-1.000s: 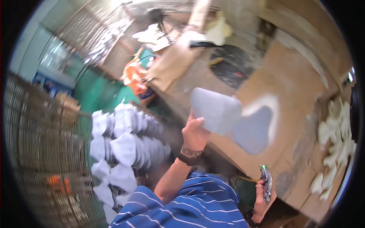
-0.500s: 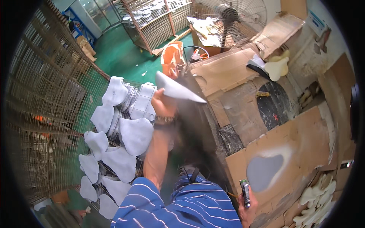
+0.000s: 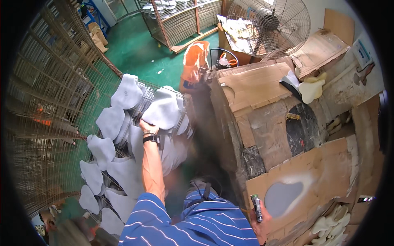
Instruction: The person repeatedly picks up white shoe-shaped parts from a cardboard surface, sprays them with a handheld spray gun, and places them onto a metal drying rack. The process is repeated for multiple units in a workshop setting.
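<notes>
My left hand grips the lower edge of a flat, grey-white rounded pad over the wire rack on the left; its fingers are partly hidden under the pad. Several similar pads lie overlapped in rows on the rack around it. On the right, low down, my right hand is closed round a small metallic spray gun with a thin hose behind it. Beside the gun, a grey pad-shaped patch with a whitish halo shows on the cardboard.
Cardboard sheets cover the bench to my right. A caged fan stands at its far end, near an orange bucket. Cream-coloured pieces are heaped at the lower right. Tall wire racks line the left side.
My left hand has swung left and down with the pad, which went from tilted edge-on to lying over the rack. My right hand with the spray gun has barely moved.
</notes>
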`<move>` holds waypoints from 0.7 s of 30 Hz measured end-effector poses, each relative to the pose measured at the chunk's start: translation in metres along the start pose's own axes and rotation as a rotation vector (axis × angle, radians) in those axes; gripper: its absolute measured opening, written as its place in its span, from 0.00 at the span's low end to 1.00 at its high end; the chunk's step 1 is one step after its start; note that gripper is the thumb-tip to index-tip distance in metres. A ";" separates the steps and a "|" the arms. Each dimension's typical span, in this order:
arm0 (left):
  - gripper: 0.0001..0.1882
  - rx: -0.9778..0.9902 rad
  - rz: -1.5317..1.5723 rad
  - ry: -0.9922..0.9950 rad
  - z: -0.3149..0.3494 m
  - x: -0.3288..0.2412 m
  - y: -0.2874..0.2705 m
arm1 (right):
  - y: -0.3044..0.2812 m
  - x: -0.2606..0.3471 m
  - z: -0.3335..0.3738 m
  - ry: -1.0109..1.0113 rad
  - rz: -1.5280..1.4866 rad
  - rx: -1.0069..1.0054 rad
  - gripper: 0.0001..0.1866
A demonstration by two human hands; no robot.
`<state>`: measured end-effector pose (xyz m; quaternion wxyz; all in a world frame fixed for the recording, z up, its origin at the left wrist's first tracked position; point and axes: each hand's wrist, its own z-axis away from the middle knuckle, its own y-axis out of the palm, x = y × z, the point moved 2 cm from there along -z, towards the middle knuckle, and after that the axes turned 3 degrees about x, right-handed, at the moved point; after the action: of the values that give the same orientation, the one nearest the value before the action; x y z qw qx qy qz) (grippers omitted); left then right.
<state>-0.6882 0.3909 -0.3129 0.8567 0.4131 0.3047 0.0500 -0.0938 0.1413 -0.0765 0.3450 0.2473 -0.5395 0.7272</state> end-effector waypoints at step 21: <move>0.05 0.438 -0.104 -0.006 0.011 -0.024 0.252 | 0.019 0.048 -0.020 0.135 -0.010 0.053 0.24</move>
<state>-0.6592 0.5398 -0.1105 0.7490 0.5730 0.3266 -0.0627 -0.1387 0.1679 -0.0592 0.3775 0.2093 -0.4943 0.7546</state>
